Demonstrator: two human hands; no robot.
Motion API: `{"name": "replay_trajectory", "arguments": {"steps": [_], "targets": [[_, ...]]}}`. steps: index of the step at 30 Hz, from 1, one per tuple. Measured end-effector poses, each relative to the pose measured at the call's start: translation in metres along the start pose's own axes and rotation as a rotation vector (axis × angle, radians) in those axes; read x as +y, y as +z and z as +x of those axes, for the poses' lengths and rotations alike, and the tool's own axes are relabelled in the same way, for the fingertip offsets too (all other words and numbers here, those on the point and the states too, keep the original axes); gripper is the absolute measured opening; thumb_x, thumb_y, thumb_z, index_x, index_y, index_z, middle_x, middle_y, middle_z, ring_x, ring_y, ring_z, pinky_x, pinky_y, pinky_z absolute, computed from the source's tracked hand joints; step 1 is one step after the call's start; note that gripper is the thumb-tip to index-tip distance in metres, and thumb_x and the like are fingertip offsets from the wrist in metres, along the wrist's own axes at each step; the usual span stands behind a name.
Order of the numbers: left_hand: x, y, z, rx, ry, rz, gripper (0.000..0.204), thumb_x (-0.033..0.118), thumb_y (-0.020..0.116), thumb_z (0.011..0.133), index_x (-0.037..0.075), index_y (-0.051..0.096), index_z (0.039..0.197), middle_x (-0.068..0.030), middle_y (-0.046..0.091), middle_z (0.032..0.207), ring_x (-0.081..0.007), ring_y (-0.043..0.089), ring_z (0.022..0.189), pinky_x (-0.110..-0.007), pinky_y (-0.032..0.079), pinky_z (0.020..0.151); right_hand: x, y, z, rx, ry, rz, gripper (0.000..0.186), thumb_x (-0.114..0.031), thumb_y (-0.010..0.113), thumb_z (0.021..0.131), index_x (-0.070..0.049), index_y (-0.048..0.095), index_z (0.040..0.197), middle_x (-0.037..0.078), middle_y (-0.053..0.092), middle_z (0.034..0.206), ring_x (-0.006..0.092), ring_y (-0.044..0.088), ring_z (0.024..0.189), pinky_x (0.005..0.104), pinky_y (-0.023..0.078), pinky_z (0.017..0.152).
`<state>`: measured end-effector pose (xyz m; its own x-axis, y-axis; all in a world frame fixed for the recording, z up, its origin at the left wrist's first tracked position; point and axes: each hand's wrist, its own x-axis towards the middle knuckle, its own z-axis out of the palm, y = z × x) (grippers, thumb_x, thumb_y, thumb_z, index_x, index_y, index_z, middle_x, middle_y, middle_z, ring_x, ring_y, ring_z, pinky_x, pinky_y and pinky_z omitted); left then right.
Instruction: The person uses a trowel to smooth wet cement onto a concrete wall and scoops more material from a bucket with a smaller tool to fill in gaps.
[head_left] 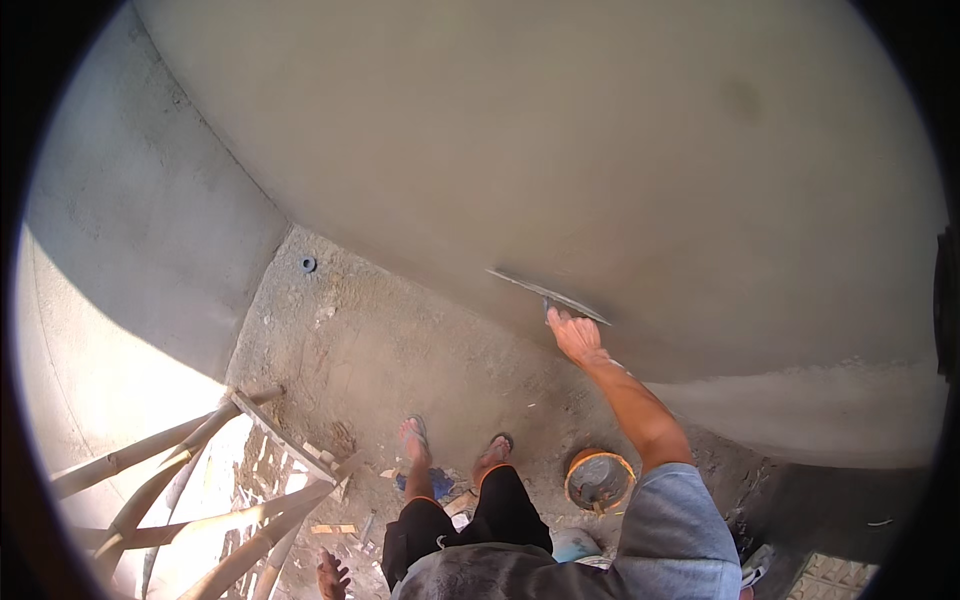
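Observation:
My right hand [577,337] is closed around the handle of a plastering trowel [548,292]. The trowel's long, thin metal blade is seen nearly edge-on, against or very close to the grey plastered wall [560,150]. Low down, beside my body, hangs my left hand [332,577], its fingers loosely bent and apart, with nothing visible in it. An orange-rimmed bucket [632,468] stands on the ground below my right arm, with grey mortar inside.
Bamboo poles [150,460] form a frame at the lower left. A second wall [150,190] meets the plastered one in a corner. On the dirt floor [350,350] lie a small dark ring [308,264], wood scraps and a blue item [430,485] near my feet.

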<state>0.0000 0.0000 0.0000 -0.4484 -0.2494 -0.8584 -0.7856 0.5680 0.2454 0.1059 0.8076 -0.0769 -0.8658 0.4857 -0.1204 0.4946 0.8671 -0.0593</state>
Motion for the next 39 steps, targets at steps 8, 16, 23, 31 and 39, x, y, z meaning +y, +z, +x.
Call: {"name": "replay_trajectory", "arguments": {"steps": [8,16,23,31,39], "targets": [[0.135,0.142,0.051,-0.329,0.179,0.012,0.102,0.082,0.041,0.089,0.005,0.031,0.155,-0.0241,0.037,0.156,-0.0475,0.043,0.136,-0.068,0.035,0.105,0.008,-0.336,-0.055,0.570,-0.090,-0.177,0.028,-0.030,0.060,0.101,-0.004,0.050,0.096,0.015,0.063,0.069,0.0334,0.064,0.050,0.0447,0.049,0.041],[0.203,0.166,-0.005,-0.458,0.385,-0.065,0.092,0.076,0.043,0.092,0.012,0.032,0.157,-0.0208,0.033,0.160,-0.0457,0.036,0.143,-0.073,0.028,0.108,0.078,-0.603,-0.223,1.224,0.177,0.046,0.026,-0.025,0.064,0.099,-0.003,0.053,0.091,0.020,0.054,0.065,0.0294,0.057,0.053,0.0413,0.045,0.051],[0.170,0.196,0.070,-0.333,0.380,0.051,0.100,0.081,0.039,0.090,0.000,0.042,0.147,-0.0201,0.052,0.144,-0.0411,0.059,0.117,-0.055,0.049,0.090,0.196,-0.738,-0.378,1.648,0.616,-0.153,0.049,-0.046,0.054,0.102,0.002,0.063,0.110,0.011,0.067,0.084,0.0217,0.063,0.078,0.0367,0.050,0.075],[0.042,0.095,0.082,-0.104,-0.012,0.130,0.092,0.079,0.040,0.091,0.006,0.047,0.146,-0.0198,0.056,0.136,-0.0429,0.062,0.112,-0.058,0.050,0.087,0.028,-0.505,-0.183,1.181,0.265,-0.173,0.023,-0.018,0.062,0.101,0.003,0.054,0.100,0.022,0.064,0.071,0.0410,0.067,0.065,0.0431,0.051,0.057],[0.110,0.103,0.082,-0.174,0.156,-0.102,0.093,0.080,0.047,0.088,0.003,0.050,0.142,-0.0176,0.059,0.135,-0.0375,0.061,0.117,-0.050,0.049,0.090,-0.159,-0.321,0.012,0.462,-0.191,-0.039,0.027,-0.027,0.061,0.099,-0.002,0.051,0.096,0.019,0.067,0.071,0.0397,0.067,0.060,0.0485,0.053,0.050]]}}
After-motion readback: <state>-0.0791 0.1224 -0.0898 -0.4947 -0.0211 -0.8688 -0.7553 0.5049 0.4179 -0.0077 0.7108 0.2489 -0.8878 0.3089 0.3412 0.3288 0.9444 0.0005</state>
